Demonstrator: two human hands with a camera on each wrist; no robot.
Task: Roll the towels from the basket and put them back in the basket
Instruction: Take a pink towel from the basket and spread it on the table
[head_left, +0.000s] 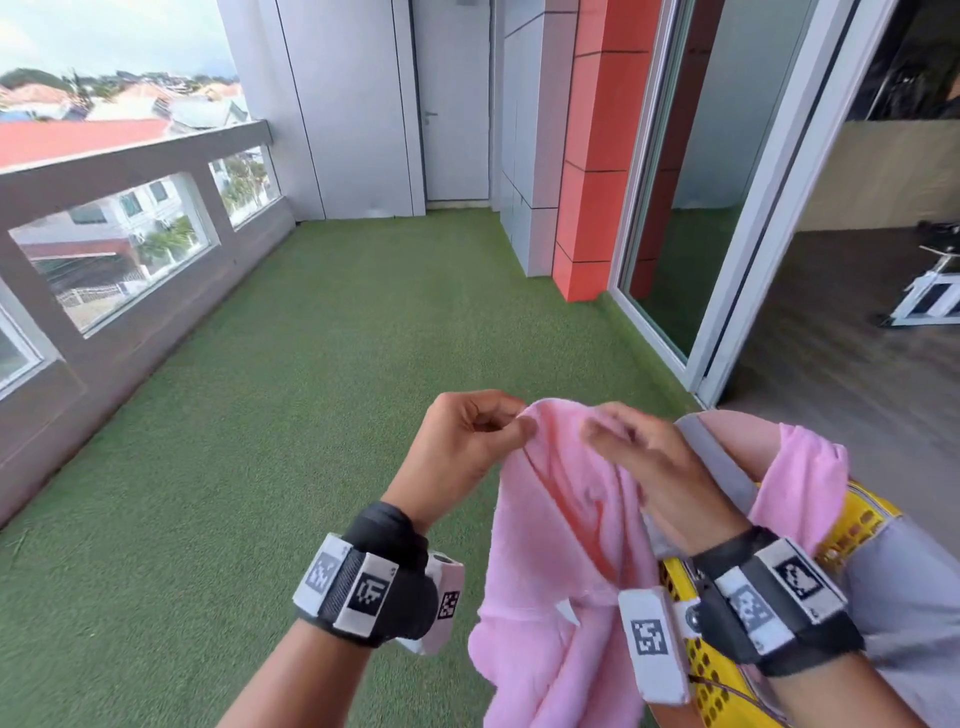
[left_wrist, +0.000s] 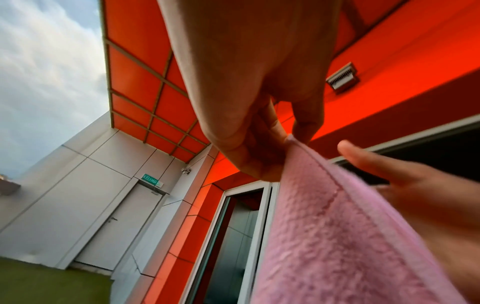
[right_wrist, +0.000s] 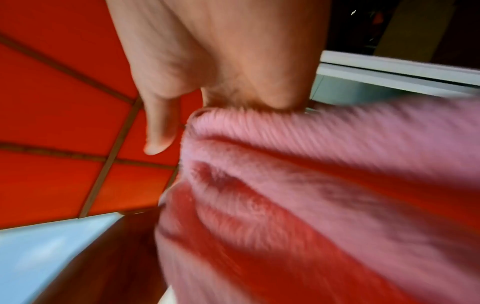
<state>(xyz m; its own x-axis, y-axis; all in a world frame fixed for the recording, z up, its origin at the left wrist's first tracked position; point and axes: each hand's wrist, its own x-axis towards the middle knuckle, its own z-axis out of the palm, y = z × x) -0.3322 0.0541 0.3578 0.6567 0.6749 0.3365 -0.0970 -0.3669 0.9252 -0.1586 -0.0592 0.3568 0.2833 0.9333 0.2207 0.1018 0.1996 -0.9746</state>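
I hold a pink towel (head_left: 561, 545) up in the air over the green turf. My left hand (head_left: 522, 423) pinches its top corner between thumb and forefinger, seen close in the left wrist view (left_wrist: 291, 139). My right hand (head_left: 623, 447) is blurred and lies against the towel's upper edge, a little right of the left hand. Its fingers (left_wrist: 376, 168) reach out straight behind the towel (left_wrist: 337, 236). In the right wrist view the thumb (right_wrist: 158, 133) hangs free of the towel (right_wrist: 324, 174). The yellow perforated basket (head_left: 857, 525) sits at the lower right, partly hidden.
A second pink towel (head_left: 800, 478) and a grey cloth (head_left: 727, 467) hang over the basket. Green turf (head_left: 311, 415) stretches ahead. A low wall with windows (head_left: 104, 249) runs along the left. A sliding glass door (head_left: 701, 208) and an orange column (head_left: 592, 182) stand on the right.
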